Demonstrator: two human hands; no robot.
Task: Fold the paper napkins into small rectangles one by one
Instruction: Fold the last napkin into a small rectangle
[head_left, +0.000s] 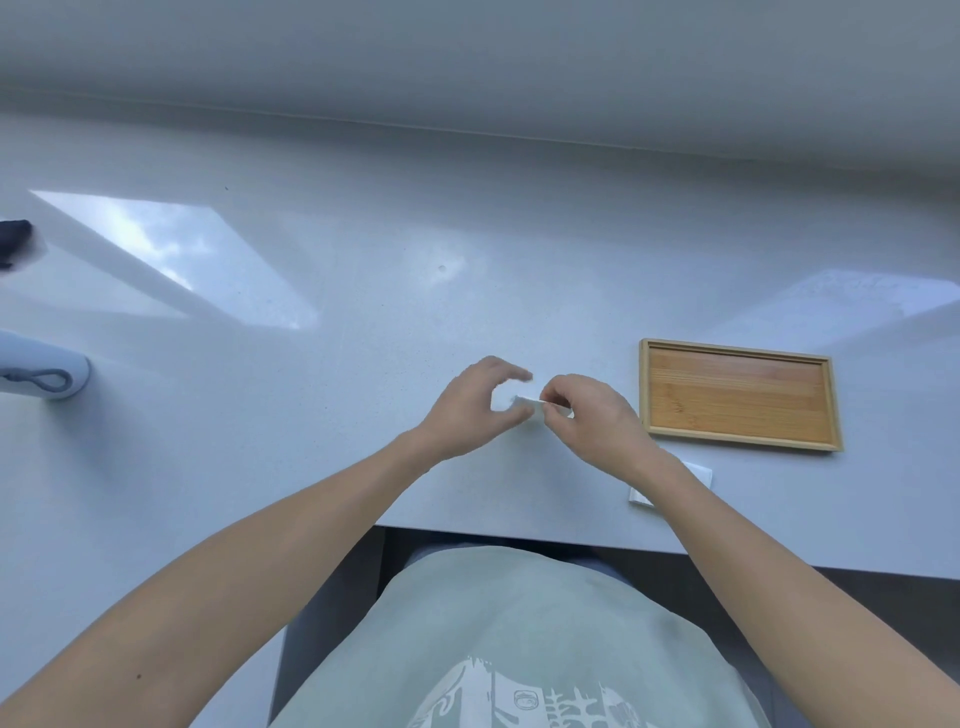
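Note:
A small white paper napkin (523, 400) lies on the pale table between my two hands, folded to a narrow strip and mostly hidden by my fingers. My left hand (475, 408) curls over its left end, thumb and fingers touching the paper. My right hand (587, 415) pinches the napkin's right end between thumb and fingertips. A white stack of napkins (696, 475) sits near the table's front edge, partly covered by my right forearm.
A shallow wooden tray (737, 395) with nothing in it stands just right of my hands. At the far left lie a pale cylindrical object with a grey loop (47, 376) and a dark item (13, 236). The table's front edge (519, 535) runs close below my wrists.

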